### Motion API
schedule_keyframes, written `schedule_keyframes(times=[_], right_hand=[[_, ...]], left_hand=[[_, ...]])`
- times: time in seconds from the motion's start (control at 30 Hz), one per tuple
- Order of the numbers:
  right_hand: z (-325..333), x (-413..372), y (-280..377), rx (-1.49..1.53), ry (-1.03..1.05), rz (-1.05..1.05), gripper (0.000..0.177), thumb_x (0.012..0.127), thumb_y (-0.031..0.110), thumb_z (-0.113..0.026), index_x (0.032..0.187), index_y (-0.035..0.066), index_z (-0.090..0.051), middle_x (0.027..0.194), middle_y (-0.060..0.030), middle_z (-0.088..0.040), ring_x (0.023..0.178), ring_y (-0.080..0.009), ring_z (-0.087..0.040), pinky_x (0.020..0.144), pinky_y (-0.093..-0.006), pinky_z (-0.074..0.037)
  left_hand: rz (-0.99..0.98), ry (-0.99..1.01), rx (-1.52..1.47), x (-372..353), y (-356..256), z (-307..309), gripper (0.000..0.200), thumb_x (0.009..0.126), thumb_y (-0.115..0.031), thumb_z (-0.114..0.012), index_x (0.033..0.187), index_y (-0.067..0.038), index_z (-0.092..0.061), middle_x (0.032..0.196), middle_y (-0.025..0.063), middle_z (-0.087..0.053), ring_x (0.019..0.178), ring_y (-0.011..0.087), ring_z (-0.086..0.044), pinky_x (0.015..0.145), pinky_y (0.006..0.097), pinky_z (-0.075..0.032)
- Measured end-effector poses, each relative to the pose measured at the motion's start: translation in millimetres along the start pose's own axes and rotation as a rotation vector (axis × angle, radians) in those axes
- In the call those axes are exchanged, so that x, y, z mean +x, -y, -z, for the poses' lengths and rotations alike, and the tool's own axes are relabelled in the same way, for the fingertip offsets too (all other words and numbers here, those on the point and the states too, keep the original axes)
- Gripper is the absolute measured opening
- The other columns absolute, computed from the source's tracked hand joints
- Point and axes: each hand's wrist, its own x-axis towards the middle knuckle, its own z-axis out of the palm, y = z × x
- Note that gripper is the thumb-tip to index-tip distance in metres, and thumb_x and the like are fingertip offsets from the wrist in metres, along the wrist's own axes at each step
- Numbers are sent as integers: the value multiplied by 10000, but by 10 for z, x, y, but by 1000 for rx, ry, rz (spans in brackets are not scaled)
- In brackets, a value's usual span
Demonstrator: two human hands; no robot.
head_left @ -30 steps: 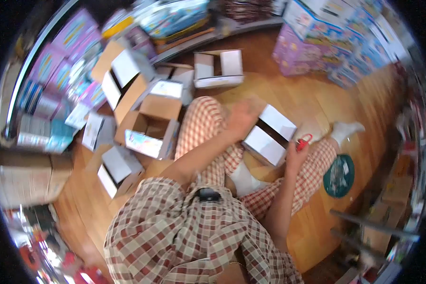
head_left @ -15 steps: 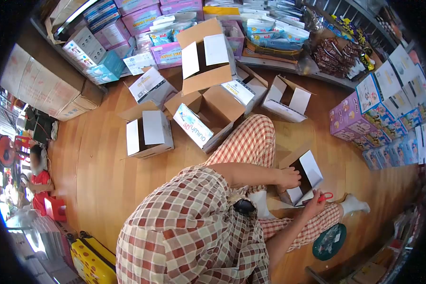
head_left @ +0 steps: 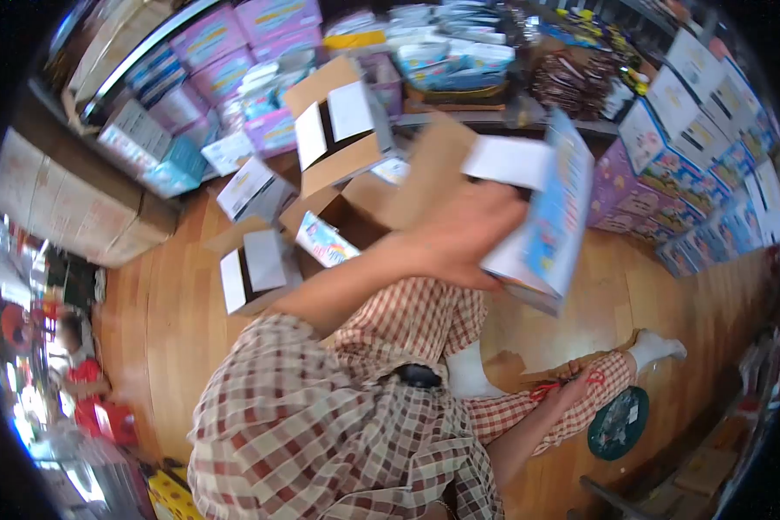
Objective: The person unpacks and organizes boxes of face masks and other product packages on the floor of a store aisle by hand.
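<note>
My left hand (head_left: 472, 230) grips an open cardboard box (head_left: 559, 217) and holds it raised in front of me. The box has white and brown flaps standing out and a blue printed side; it is blurred by motion. Lower right, by my checked trouser leg, my right hand (head_left: 565, 400) is closed around red-handled scissors (head_left: 595, 378). Their blades are hard to make out. Several other open boxes stand on the floor ahead, among them a white-flapped box (head_left: 269, 260) and a printed box (head_left: 328, 240).
Packed shelves line the back, with pink cartons (head_left: 208, 39) and bagged goods (head_left: 451, 61). Printed boxes (head_left: 650, 186) are stacked at right. A green basin (head_left: 617, 425) sits beside my leg. At left are a large carton (head_left: 69, 195), a yellow suitcase (head_left: 173, 494) and a seated person (head_left: 82, 368).
My left hand has lifted the box off the floor beside my leg, up and forward toward the other boxes. The right hand has dropped slightly, still with the scissors. The view has shifted.
</note>
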Motion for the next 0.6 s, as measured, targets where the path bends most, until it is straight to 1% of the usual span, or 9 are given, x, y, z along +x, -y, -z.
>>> schedule_keyframes(times=[0.07, 0.1, 0.13, 0.2, 0.27, 0.33, 0.37, 0.47, 0.6], right_hand=[[-102, -119, 93, -4, 58, -126, 201, 873, 242, -558, 924, 53, -515, 735, -95, -610, 506, -123, -502, 375, -219, -368], [-111, -125, 46, 22, 9, -111, 201, 873, 242, -558, 924, 53, -515, 735, -95, -610, 506, -123, -502, 375, -219, -368], [-116, -81, -56, -35, -16, -39, 212, 874, 268, -557, 898, 62, -513, 696, -77, -588, 486, -121, -493, 369, -237, -389], [-147, -89, -13, -80, -82, 44, 228, 876, 294, -555, 873, 71, -511, 657, -60, -565, 467, -120, -484, 363, -256, -410], [-217, -181, 101, -91, 35, -92, 241, 860, 288, -579, 888, 61, -503, 659, -73, -574, 408, -126, -467, 345, -270, -423], [-261, -190, 99, -73, 22, -88, 204, 864, 231, -566, 881, 34, -511, 668, -107, -589, 399, -133, -473, 342, -277, -416], [-244, -138, 54, -64, 43, -100, 169, 868, 173, -552, 873, 7, -520, 678, -140, -604, 389, -140, -479, 339, -283, -409], [-278, -144, 30, -127, 87, -43, 194, 870, 183, -566, 863, -5, -516, 656, -140, -599, 369, -139, -467, 335, -276, -404], [-243, -110, -21, -79, 121, -5, 210, 870, 192, -574, 859, -8, -515, 655, -138, -598, 364, -132, -466, 319, -258, -393]], left_hand=[[37, -103, 69, -164, -31, 472, 657, 508, -290, -804, 1061, -83, -515, 981, 137, -498, 934, 341, -476, 774, 418, -384], [127, -126, 88, -300, 5, 657, 659, 505, -276, -812, 1078, -123, -525, 1055, 134, -509, 976, 344, -478, 816, 421, -381], [342, -158, 82, -403, -1, 794, 666, 507, -251, -817, 1087, -114, -520, 1089, 137, -510, 1002, 345, -480, 839, 422, -383], [381, -228, 295, -640, 73, 1115, 721, 520, -194, -796, 1155, -51, -487, 1075, 163, -521, 1029, 359, -470, 872, 436, -388], [638, -182, 639, -861, 60, 1436, 735, 537, -165, -777, 1192, -39, -470, 1107, 179, -516, 1043, 363, -466, 884, 443, -389], [744, -259, 862, -1389, 387, 1654, 755, 558, -190, -765, 1229, -43, -452, 1148, 194, -498, 1064, 362, -462, 892, 442, -396], [912, -287, 952, -1554, 435, 1699, 783, 572, -243, -763, 1254, -48, -430, 1152, 200, -492, 1080, 365, -457, 899, 451, -394], [1438, -265, 1148, -1900, 459, 1869, 876, 582, -421, -746, 1294, -63, -383, 1159, 212, -481, 1121, 368, -447, 903, 485, -396], [1728, -247, 1190, -2484, 571, 1942, 940, 582, -547, -728, 1296, -53, -368, 1205, 232, -467, 1142, 388, -445, 909, 496, -395]])
